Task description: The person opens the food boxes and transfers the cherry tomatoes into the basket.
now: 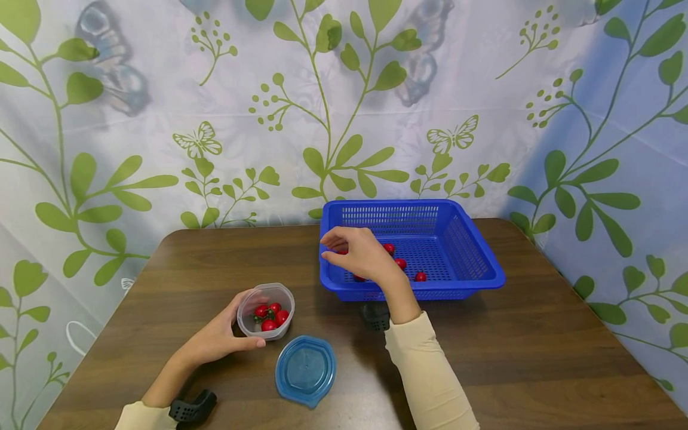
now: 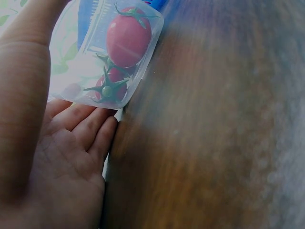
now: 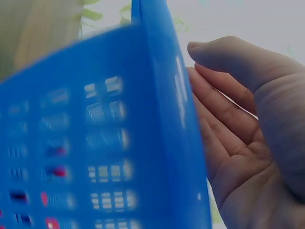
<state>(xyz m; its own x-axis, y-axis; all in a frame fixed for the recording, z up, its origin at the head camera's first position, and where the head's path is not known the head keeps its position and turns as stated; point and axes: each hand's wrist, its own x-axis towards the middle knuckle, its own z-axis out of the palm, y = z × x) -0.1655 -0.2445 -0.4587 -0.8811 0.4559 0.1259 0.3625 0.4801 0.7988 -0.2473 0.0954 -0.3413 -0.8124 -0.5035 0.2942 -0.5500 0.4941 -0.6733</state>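
I see the left hand (image 1: 217,337) cupped round a small clear tub (image 1: 266,310) that stands on the worktop (image 1: 537,358), thumb along its near side and fingers (image 2: 97,131) curved behind it; the left wrist view shows the palm and fingertips lying against the tub's wall. Inside the tub are several red cherry tomatoes (image 1: 270,316) with green stalks. Just beside the tub, toward me and to the right, its blue lid (image 1: 305,370) lies flat on the worktop, apart from the hand.

The right hand (image 1: 361,254) hovers over the near left corner of a blue slotted basket (image 1: 484,263), which sits at the far side of the worktop. Its fingers are loosely bent and a little apart; from the right wrist view I see an empty palm beside the basket's rim (image 3: 162,95), though that picture is blurred, so I cannot be quite sure nothing small sits at the fingertips. Loose tomatoes (image 1: 401,263) lie on the basket floor, some just beside the hand and one partly hidden under it.
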